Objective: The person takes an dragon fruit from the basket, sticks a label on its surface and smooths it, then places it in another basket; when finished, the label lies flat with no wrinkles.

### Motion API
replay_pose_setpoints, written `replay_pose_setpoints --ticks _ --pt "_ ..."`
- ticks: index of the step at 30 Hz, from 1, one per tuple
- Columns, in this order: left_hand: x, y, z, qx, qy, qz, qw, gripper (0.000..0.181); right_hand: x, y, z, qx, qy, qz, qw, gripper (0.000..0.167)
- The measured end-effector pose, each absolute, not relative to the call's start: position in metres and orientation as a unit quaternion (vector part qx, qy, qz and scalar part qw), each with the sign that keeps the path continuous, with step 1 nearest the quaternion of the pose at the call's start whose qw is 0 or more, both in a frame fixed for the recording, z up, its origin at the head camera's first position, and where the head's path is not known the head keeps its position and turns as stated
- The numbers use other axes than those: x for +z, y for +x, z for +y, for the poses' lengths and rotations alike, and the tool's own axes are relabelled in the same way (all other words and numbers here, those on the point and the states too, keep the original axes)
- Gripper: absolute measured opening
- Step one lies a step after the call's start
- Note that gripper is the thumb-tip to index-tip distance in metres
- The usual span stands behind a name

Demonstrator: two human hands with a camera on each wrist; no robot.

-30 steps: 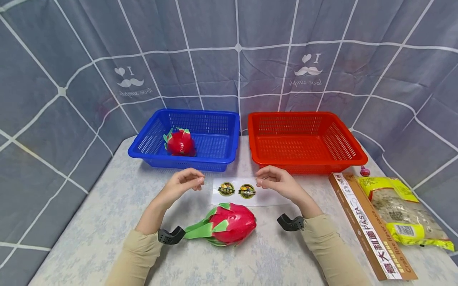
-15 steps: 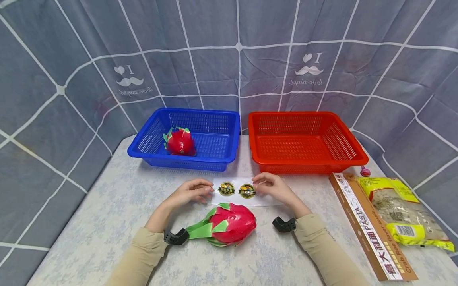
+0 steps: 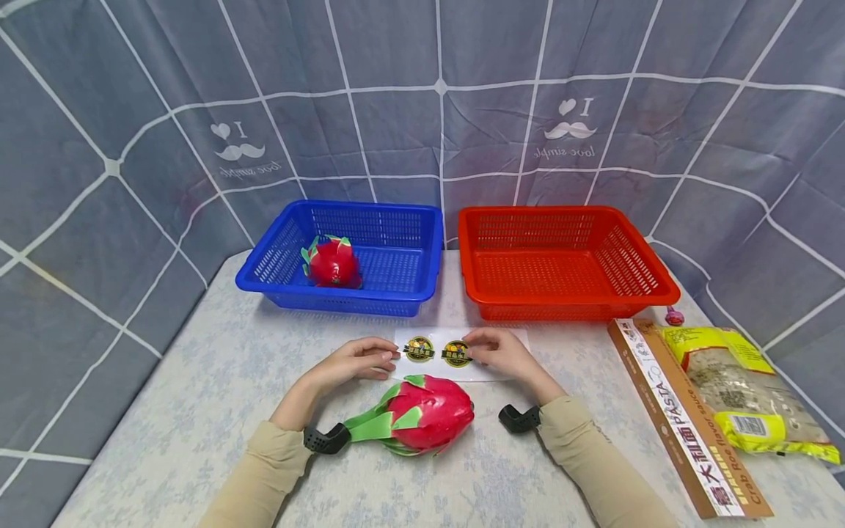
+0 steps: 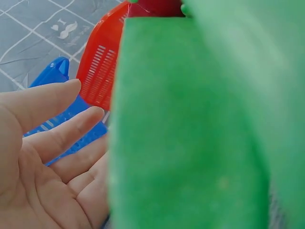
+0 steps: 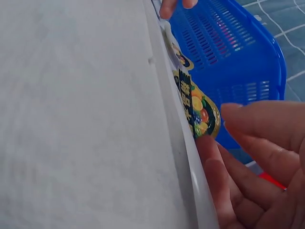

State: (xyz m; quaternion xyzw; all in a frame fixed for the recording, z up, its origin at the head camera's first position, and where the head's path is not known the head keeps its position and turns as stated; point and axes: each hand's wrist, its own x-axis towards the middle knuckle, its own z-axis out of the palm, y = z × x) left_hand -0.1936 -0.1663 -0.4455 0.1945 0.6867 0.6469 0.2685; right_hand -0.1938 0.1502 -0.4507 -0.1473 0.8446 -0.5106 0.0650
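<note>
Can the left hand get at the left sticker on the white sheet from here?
Likely yes: the left hand looks empty, its fingertips are right beside the left sticker, and nothing shows between. The large dragon fruit lies nearer the person, off that path.

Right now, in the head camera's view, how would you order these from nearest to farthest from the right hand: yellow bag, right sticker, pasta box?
From the right hand:
1. Right sticker, just left.
2. Pasta box, to the right.
3. Yellow bag, beyond the box.
</note>
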Motion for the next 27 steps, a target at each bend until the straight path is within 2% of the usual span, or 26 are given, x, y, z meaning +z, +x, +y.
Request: replay_pose_setpoints --ticks 10,16,20,24,27 --pt "-0.443 -0.192 -0.165 0.635 0.194 0.698 0.268 0.042 -0.448 -0.192 0.146 -0.506 -0.13 0.852 0.022 0.014" --pt "-0.435 -0.189 -0.161 0.61 0.204 0.72 0.261 0.042 -0.429 -0.189 0.149 -0.524 -0.148 0.839 0.016 0.016" --pt "-0.415 -0.18 -0.156 0.55 0.242 0.768 0.222 0.041 -0.414 -0.185 0.15 -0.545 -0.167 0.821 0.022 0.019" --pt "-0.389 -0.164 -0.149 0.485 0.32 0.797 0.168 0.035 -0.397 -0.178 0.15 -0.575 -0.171 0.799 0.039 0.021" --pt "-0.374 -0.15 -0.141 0.422 0.387 0.807 0.142 0.043 -0.385 -0.172 0.151 -0.59 -0.176 0.786 0.055 0.021"
